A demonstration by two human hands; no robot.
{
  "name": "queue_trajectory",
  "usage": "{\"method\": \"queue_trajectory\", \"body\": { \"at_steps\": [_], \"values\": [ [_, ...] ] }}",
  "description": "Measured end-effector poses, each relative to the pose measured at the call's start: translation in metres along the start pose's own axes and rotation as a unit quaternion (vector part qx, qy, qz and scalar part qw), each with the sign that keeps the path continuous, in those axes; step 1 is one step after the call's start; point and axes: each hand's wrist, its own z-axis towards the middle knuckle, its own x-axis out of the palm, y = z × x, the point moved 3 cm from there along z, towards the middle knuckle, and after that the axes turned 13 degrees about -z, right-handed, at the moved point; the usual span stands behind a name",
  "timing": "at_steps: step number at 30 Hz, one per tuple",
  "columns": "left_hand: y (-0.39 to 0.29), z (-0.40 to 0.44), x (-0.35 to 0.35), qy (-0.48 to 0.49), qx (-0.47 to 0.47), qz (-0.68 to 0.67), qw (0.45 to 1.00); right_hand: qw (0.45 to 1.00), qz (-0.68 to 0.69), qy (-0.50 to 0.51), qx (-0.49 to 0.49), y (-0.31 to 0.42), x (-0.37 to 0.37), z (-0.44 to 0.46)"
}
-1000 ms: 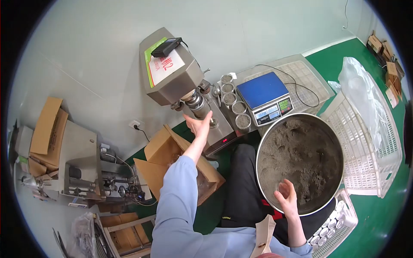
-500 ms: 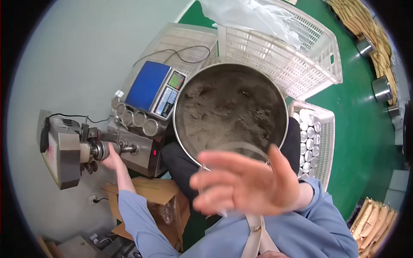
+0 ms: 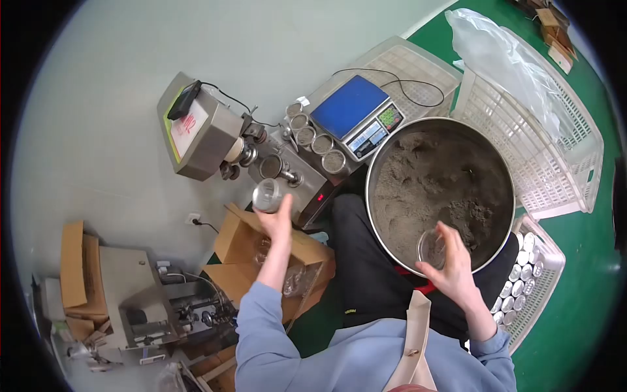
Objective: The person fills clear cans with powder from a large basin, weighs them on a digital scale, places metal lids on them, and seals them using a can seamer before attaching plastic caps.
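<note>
My left hand (image 3: 277, 222) is closed around a clear round container (image 3: 266, 195), held beside the metal machine (image 3: 204, 134) at its front edge. An uncovered jar filled with grey material (image 3: 271, 166) stands on the machine's base. My right hand (image 3: 452, 264) grips a clear, round, empty-looking jar (image 3: 431, 249) above the near rim of the large steel tub (image 3: 371, 215). Grey-brown powdery material (image 3: 424, 189) lies in the tub. Several filled jars (image 3: 322, 144) stand in a row between the machine and the blue-topped scale (image 3: 349, 108).
An open cardboard box (image 3: 307, 245) stands below the machine. White plastic baskets (image 3: 529, 150) are at the right, one with a plastic bag (image 3: 496, 59). A crate (image 3: 552, 261) of silver-topped cans (image 3: 519, 287) is at lower right. Other machinery (image 3: 153, 294) sits lower left.
My left hand has come away from the machine's head and now holds a clear container. My right hand has moved back from near the camera to the tub's near rim. The view has swung.
</note>
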Motion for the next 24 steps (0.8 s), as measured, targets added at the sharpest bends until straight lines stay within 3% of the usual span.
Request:
{"method": "queue_trajectory", "body": {
  "at_steps": [3, 5, 9, 15, 24],
  "values": [
    [-0.046, -0.087, 0.035, 0.142, 0.024, -0.032, 0.989, 0.995, 0.103, 0.013, -0.001, 0.008, -0.025, 0.015],
    [-0.045, -0.136, 0.057, 0.254, 0.037, -0.058, 0.965, 0.995, 0.072, -0.014, -0.065, 0.018, -0.037, 0.026],
    [-0.045, -0.214, 0.095, 0.381, 0.046, -0.048, 0.922, 0.992, -0.004, -0.001, -0.13, 0.027, -0.045, 0.028],
    [-0.043, -0.267, 0.115, 0.468, 0.058, -0.047, 0.881, 0.985, -0.016, 0.068, -0.159, 0.003, -0.034, 0.012],
    [-0.039, -0.287, 0.113, 0.557, 0.067, 0.007, 0.828, 0.985, 0.03, 0.075, -0.151, -0.015, -0.02, -0.016]
  ]
}}
